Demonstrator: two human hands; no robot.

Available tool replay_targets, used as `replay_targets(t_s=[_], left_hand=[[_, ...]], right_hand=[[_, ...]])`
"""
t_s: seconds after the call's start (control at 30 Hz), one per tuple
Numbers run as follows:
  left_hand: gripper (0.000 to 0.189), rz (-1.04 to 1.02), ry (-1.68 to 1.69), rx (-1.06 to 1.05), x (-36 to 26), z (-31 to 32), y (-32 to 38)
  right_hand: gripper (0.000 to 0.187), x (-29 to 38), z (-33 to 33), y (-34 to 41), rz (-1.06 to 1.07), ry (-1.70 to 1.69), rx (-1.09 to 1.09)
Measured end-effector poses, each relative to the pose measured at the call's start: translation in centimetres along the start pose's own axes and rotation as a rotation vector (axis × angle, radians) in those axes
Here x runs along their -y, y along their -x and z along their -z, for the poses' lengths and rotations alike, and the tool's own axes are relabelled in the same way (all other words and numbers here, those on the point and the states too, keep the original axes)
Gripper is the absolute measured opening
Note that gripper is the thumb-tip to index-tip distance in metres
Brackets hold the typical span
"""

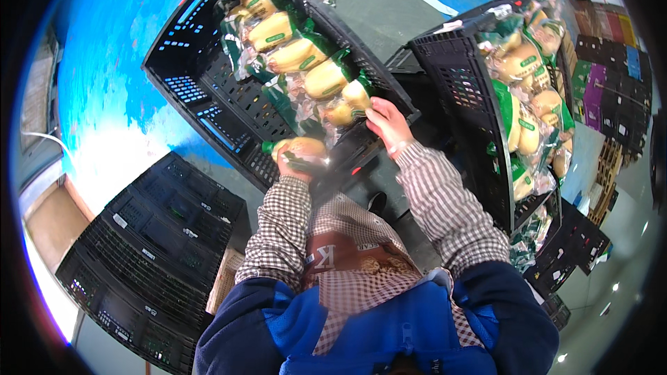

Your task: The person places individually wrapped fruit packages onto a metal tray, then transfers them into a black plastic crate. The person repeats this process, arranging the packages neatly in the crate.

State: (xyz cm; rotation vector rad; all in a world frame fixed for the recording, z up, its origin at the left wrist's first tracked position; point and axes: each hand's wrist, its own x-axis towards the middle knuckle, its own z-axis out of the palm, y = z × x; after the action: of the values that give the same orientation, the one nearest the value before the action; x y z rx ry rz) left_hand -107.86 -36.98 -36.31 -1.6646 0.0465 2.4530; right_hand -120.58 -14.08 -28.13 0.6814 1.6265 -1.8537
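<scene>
A black plastic crate (312, 0) stands before me, with a row of clear-and-green bags of yellowish potatoes or similar produce (297, 55) along its far and right part. My left hand (294, 166) grips one bag of the same produce (307, 148) at the crate's near left edge. At the crate's near right corner, my right hand (386, 122) touches the end bag of the row (338, 113), its fingers bent at the bag's edge; whether they grip it is not clear.
A second black crate (448, 52) full of similar bags stands at the right, above another one. Stacked black crates (156, 260) stand at the lower left. Farther right are more crates, cartons and wooden pallets (604, 177). My shoe (377, 202) shows below.
</scene>
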Motion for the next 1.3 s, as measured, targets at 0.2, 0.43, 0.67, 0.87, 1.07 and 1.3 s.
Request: replay_targets(t_s=[0.2, 0.43, 0.67, 0.87, 1.07, 1.3], left_hand=[[0.051, -0.271, -0.100, 0.511, 0.6, 2.8, -0.7], [0.046, -0.402, -0.150, -0.114, 2.2, 0.8, -3.7], [0.071, -1.168, -2.383, -0.116, -0.9, -2.6, 3.8], [0.112, -0.879, -2.868, 0.277, -1.0, -5.1, -0.3], [0.056, -0.685, -2.548, 0.148, -0.1, -0.7, -3.4], [0.037, -0.822, -2.911, 0.036, -2.3, -6.8, -3.3]], right_hand=[[0.034, 0.3, 9.7, 11.9, -0.101, -0.164, -0.058], [0.030, -8.3, 18.6, 23.2, -0.297, -0.166, -0.430], [0.027, -15.2, 21.1, 30.3, -0.463, -0.189, -0.441], [0.028, -21.1, 22.3, 33.5, -0.435, -0.231, -0.426], [0.025, -26.2, 22.5, 39.1, -0.371, -0.147, -0.457], [0.024, -29.2, 25.4, 50.8, 0.041, 0.185, -0.873]])
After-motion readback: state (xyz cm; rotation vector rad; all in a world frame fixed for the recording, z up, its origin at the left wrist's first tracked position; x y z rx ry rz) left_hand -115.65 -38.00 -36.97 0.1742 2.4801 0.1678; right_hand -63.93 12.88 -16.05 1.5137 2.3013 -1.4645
